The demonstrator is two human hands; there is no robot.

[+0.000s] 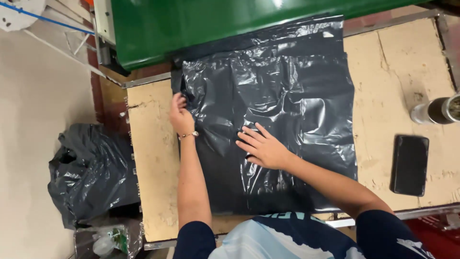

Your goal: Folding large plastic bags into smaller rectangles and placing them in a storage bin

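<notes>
Where it lies: black bag (287, 120) mid-worktop (153, 158), far edge under green machine (215, 24)
Bag: glossy, crinkled plastic, flat
Left hand (181, 116): fingers curled, pinching bag's left edge
Right hand (264, 147): fingers splayed, pressing flat

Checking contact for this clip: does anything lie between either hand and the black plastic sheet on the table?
Nothing visible does. The left hand grips the black plastic sheet at its left edge, and the right hand lies flat on its middle.
</notes>
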